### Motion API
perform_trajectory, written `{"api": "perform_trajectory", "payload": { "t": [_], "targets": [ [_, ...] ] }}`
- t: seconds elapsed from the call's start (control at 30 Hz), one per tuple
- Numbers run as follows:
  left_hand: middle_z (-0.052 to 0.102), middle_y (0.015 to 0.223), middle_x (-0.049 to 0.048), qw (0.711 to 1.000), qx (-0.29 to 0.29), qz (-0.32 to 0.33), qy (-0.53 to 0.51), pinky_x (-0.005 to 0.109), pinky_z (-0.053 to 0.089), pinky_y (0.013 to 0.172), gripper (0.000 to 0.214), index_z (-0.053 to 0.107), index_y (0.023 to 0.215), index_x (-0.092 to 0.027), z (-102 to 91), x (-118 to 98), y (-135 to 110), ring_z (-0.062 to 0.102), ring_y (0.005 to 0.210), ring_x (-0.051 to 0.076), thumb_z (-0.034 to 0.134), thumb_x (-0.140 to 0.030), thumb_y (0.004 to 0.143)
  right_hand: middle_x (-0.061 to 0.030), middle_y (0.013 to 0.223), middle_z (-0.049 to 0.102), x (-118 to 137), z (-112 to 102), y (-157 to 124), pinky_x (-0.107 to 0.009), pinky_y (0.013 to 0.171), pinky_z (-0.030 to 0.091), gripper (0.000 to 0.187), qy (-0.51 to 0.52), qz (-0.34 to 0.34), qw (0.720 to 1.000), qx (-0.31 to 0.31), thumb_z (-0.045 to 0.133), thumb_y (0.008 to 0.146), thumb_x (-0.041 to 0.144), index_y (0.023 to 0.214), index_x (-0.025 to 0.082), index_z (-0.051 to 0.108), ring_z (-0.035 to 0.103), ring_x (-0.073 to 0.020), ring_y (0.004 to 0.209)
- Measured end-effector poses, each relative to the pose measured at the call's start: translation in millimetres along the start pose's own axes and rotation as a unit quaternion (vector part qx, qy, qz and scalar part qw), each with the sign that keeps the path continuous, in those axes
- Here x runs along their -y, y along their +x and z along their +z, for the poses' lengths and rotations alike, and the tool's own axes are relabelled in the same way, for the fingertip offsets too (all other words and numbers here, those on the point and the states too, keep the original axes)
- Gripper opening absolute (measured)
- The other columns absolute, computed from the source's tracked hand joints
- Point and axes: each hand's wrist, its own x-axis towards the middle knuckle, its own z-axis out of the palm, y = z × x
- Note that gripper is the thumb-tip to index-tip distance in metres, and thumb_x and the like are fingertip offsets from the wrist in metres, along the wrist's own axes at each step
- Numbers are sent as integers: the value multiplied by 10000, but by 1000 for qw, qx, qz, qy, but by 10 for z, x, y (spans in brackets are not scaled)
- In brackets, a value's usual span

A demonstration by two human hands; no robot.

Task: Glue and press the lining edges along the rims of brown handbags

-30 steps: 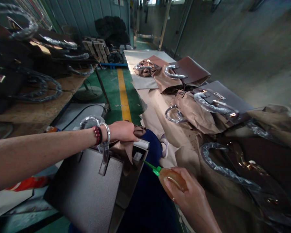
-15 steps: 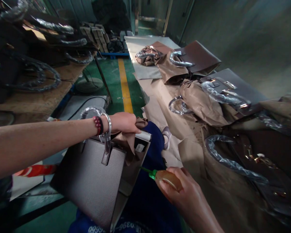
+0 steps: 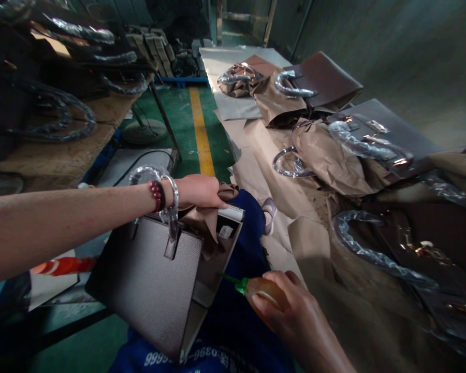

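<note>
A grey-taupe handbag (image 3: pixel 151 280) with plastic-wrapped handles (image 3: pixel 150 176) rests tilted on my lap, its open side facing right. My left hand (image 3: pixel 200 192) reaches past one handle, fingers closed over the bag's upper edge by crumpled brown lining or paper (image 3: pixel 204 223); its fingertips are partly hidden. In my right hand (image 3: pixel 291 303) is a squeeze bottle (image 3: pixel 266 295) of amber-brown content, with a green nozzle (image 3: pixel 241 285). The thin nozzle tip points left at the bag's narrow side panel (image 3: pixel 205 290); whether it touches, I cannot tell.
Right of me, a paper-covered table (image 3: pixel 252 155) bears several brown and grey handbags (image 3: pixel 384 129) with wrapped handles and brown paper. Dark bags (image 3: pixel 8 93) stand on a wooden table (image 3: pixel 112 124) at left. A yellow line (image 3: pixel 200 129) runs along the green floor.
The bottle's nozzle has shifted slightly left, so its tip now overlaps the bag's side panel. The view has moved a little. Both hands keep their holds.
</note>
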Motion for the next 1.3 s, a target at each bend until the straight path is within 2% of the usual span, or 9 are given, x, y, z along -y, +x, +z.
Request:
{"api": "perform_trajectory", "payload": {
  "t": [0.07,0.2,0.4,0.57,0.77,0.9,1.0,1.1,1.3],
  "targets": [
    [666,808,187,1000,-2,-2,8,315,438,581,615,695,863,-110,-6,-6,-8,625,732,293,484,-659,683,-23,882,593,2,-4,-12,-284,665,457,218,3,-2,1000,-2,556,783,400,947,279,631,607,-180,711],
    [666,781,173,1000,5,-2,17,313,434,571,618,693,883,-113,-25,-19,-22,625,717,288,474,-657,690,-28,937,604,0,-33,4,-289,672,458,218,-9,18,998,-56,561,776,393,945,279,639,604,-175,695],
    [665,796,175,1000,5,5,14,314,440,588,626,691,905,-94,-37,-20,-74,623,712,281,485,-645,690,-11,819,588,-55,45,-41,-262,617,444,198,-5,-33,999,26,551,775,372,925,278,640,589,-161,652],
    [667,802,167,1000,-8,21,15,300,434,582,601,689,898,-100,-41,-29,-122,611,687,255,483,-629,700,-22,935,600,-25,18,-25,-275,656,448,226,-24,7,999,-32,554,787,386,976,283,624,609,-174,713],
    [664,761,147,999,-13,32,17,278,399,530,562,684,799,-106,-60,-36,-159,582,614,210,488,-624,705,-2,818,570,-10,69,-100,-264,601,433,173,-27,-25,998,54,568,772,346,921,285,631,585,-162,649],
    [664,726,143,999,-11,41,18,271,397,538,573,685,784,-92,-78,-51,-201,570,599,193,470,-620,727,-21,905,589,-18,83,-96,-271,656,450,227,-9,-10,1000,-21,555,786,375,976,273,627,613,-175,731],
    [663,713,146,999,-11,44,19,279,417,574,608,694,821,-86,-114,-64,-240,581,621,212,453,-637,729,-15,868,586,-8,98,-124,-258,609,442,204,-16,-18,1000,-4,576,767,369,939,279,637,605,-168,684],
    [666,755,149,998,-28,43,27,288,432,629,621,695,858,-97,-215,-89,-316,604,691,240,433,-647,741,-7,833,591,-4,97,-185,-247,579,438,202,12,-21,999,21,579,752,370,919,278,647,594,-157,648],
    [642,866,132,990,-121,-35,58,318,439,724,679,650,966,-109,-496,-197,-535,612,815,286,406,-698,733,-45,959,618,-14,-70,-251,-257,684,477,308,128,12,990,-56,585,741,458,946,233,639,614,-193,826]
  ]
}}
